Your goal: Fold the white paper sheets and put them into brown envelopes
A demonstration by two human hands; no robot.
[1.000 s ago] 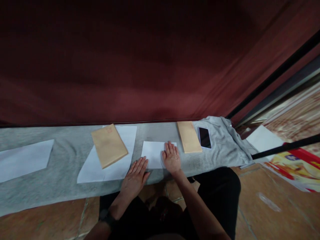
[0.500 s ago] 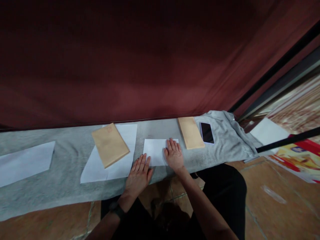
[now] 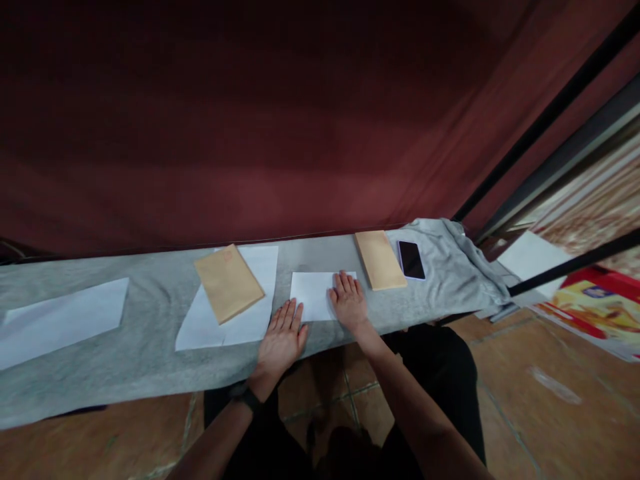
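Note:
A folded-size white sheet of paper [image 3: 313, 297] lies flat on the grey cloth in front of me. My right hand [image 3: 349, 300] rests flat over its right part, fingers stretched forward. My left hand [image 3: 283, 337] lies open at the sheet's lower left corner, its fingers side by side and pointing away from me. To the left, a brown envelope [image 3: 229, 283] sits tilted on top of larger white sheets [image 3: 197, 330]. A stack of brown envelopes [image 3: 381, 260] lies just right of the small sheet.
The narrow surface is covered by a grey cloth [image 3: 150, 347], bunched at its right end. A phone [image 3: 411, 260] lies right of the envelope stack. Another white sheet [image 3: 75, 317] is at far left. A dark red curtain [image 3: 250, 193] hangs behind; a printed box [image 3: 600, 310] stands right.
The view has shifted slightly, so the things on the cloth appear a little moved. Both hands remain flat in nearly the same places by the small sheet.

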